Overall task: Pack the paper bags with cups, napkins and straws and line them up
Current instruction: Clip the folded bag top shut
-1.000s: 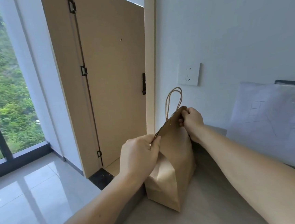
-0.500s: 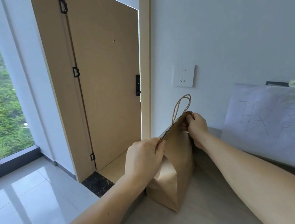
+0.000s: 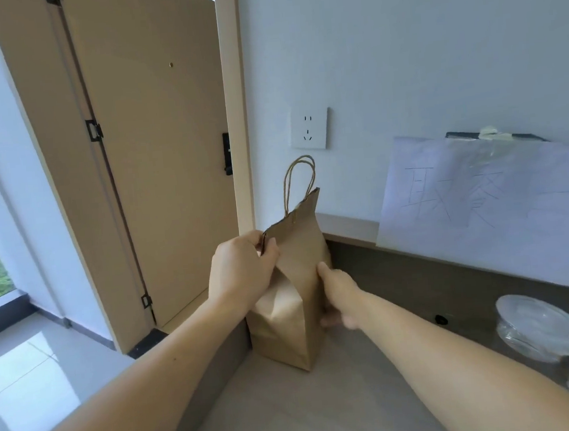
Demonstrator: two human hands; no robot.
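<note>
A brown paper bag (image 3: 297, 320) with twisted paper handles stands upright at the far left corner of the counter (image 3: 328, 414), its top folded flat. My left hand (image 3: 243, 274) pinches the bag's top left corner. My right hand (image 3: 339, 291) is lower, at the bag's right side. Its thumb lies on the front face and its blurred fingers curl round the side edge. The bag's contents are hidden.
Clear lidded plastic cups (image 3: 537, 327) stand at the counter's right edge. A white paper sign (image 3: 481, 205) leans on the back ledge under a wall socket (image 3: 309, 129). The counter drops off at the left to a tiled floor and a wooden door (image 3: 154, 158).
My right hand has let go of the bag's top right corner and dropped to its right side. The left hand keeps its pinch on the top. The view has shifted right, showing the cups.
</note>
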